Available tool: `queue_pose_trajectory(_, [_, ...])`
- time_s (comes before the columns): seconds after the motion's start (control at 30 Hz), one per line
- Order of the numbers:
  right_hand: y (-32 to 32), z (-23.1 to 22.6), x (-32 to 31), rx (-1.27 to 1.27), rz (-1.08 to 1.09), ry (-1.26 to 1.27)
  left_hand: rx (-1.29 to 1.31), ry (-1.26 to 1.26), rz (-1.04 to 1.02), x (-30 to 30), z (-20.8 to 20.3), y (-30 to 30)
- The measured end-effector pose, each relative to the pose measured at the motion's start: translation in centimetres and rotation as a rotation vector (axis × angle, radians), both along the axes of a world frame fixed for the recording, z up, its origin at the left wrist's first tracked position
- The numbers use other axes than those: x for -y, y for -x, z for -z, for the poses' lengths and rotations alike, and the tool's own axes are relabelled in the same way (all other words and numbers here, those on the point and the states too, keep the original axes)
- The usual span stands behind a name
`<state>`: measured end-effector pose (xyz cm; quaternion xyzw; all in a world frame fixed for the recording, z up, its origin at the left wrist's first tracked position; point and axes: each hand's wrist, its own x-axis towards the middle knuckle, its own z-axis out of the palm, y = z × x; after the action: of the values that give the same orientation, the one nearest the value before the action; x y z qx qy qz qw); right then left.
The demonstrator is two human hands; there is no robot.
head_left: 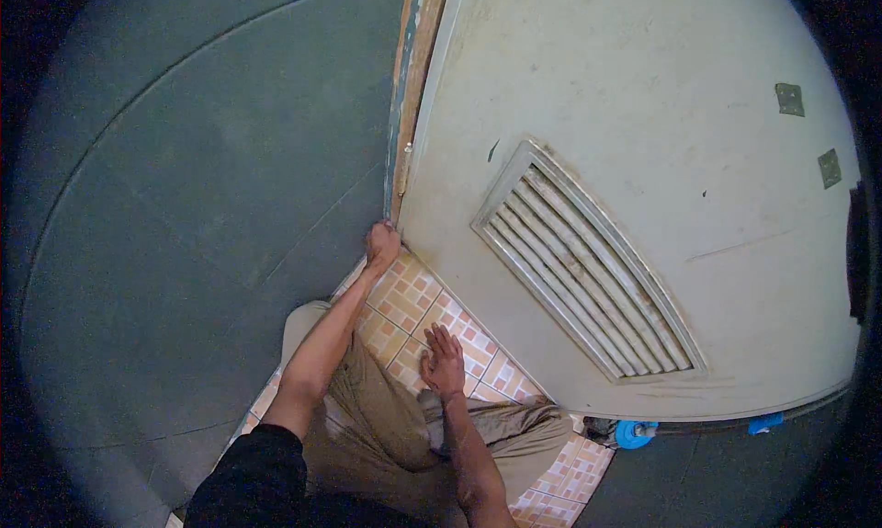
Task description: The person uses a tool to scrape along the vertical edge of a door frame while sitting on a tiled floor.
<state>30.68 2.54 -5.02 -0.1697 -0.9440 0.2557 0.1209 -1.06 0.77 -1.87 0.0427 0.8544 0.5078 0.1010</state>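
Observation:
At the foot of the worn wooden door frame (401,174), my left hand (382,245) is closed, its knuckles against the frame's lower end. Whatever its fingers hold, if anything, is hidden. My right hand (445,361) hovers over the tiled floor (404,294) near my lap, fingers stretched out and slightly apart, with nothing in it. To the right of the frame stands a pale, scuffed door (625,78) with a slatted vent (588,271) in its lower part. Paint is chipped along the frame's edge.
A dark grey tiled wall (211,188) rises close on my left. Beyond the door's edge on the right lies a round blue object (634,433), with a smaller blue piece (765,423) farther along. My bent legs (377,418) take up the floor in front of me.

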Motion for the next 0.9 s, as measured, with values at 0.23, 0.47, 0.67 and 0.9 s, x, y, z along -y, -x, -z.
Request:
queue_pose_trajectory(0.23, [0.1, -0.1, 0.0, -0.024, 0.0, 0.009, -0.043, 0.055, 0.013, 0.4, -1.1, 0.3])
queue_pose_trajectory(0.47, [-0.1, 0.2, -0.4, 0.004, 0.007, -0.004, 0.048, 0.091, 0.097, -0.7, 1.9, -0.3])
queue_pose_trajectory(0.67, [0.4, 0.0, 0.1, 0.001, -0.013, 0.01, -0.042, 0.098, 0.086, 0.2, -0.7, -0.6])
queue_pose_trajectory(0.9, [0.4, 0.0, 0.1, -0.017, -0.002, 0.014, -0.272, 0.192, -0.059, 0.5, -2.4, -0.6])
